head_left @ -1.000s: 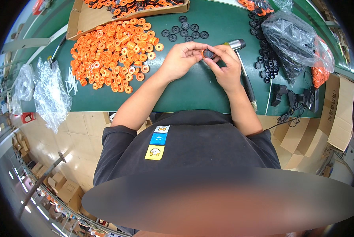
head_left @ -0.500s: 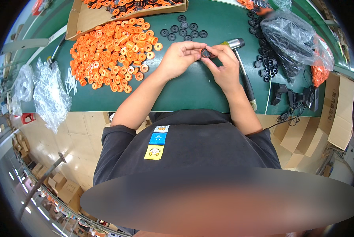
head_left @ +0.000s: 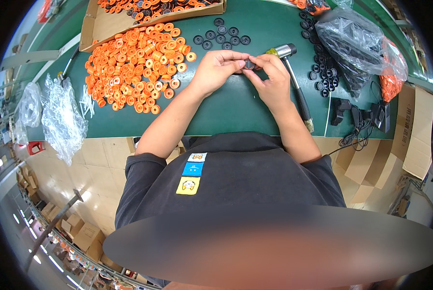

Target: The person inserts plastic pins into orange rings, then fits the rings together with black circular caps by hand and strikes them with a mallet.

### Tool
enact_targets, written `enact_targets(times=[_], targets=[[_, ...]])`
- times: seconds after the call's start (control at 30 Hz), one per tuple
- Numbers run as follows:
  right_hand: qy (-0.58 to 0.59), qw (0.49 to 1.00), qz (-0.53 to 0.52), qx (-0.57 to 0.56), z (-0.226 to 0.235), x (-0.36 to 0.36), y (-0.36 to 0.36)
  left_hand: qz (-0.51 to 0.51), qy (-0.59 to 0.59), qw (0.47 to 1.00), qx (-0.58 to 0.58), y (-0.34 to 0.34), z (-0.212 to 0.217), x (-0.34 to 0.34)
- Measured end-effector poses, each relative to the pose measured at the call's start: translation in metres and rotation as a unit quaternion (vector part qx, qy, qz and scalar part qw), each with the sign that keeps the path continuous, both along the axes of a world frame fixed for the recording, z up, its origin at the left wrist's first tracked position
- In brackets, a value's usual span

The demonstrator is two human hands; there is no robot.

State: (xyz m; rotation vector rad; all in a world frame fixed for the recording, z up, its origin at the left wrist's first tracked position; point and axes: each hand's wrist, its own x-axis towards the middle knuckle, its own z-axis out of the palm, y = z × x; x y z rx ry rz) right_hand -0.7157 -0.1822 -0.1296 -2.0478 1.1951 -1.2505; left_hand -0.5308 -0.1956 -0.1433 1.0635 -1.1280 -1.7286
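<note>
Between my two hands, above the green table, is a small round black cap [head_left: 249, 64]. My left hand [head_left: 218, 73] pinches it from the left with thumb and fingertips. From the other side, my right hand [head_left: 271, 79] grips its edge the same way. Fingers cover part of the cap's rim. Just beyond the hands lie several loose black round caps [head_left: 220, 30] in a cluster. To the left spreads a big heap of orange ring-shaped parts [head_left: 134, 67]. A hammer [head_left: 299, 96] with a dark handle lies right of my right hand.
An open cardboard tray [head_left: 93, 29] holding orange and black parts stands at the far left. Along the right are small black rings [head_left: 325, 79], clear plastic bags [head_left: 352, 41] and a black device with cables [head_left: 361, 121]. Crumpled plastic [head_left: 64, 118] hangs over the left front edge.
The cap has turned in my fingers: an orange edge showed on it earlier, and now its dark face shows. Both hands stay at nearly the same place.
</note>
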Motion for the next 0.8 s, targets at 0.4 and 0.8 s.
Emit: enact_targets(times=[0.4, 0.8], targets=[[0.015, 0.999, -0.011, -0.036, 0.0, 0.002, 0.0, 0.003, 0.041, 0.999, 0.015, 0.002, 0.002, 0.0], [-0.285, 0.916, 0.042, 0.28, -0.023, -0.002, -0.004, 0.028, 0.041, 0.999, -0.017, 0.003, 0.002, -0.006]])
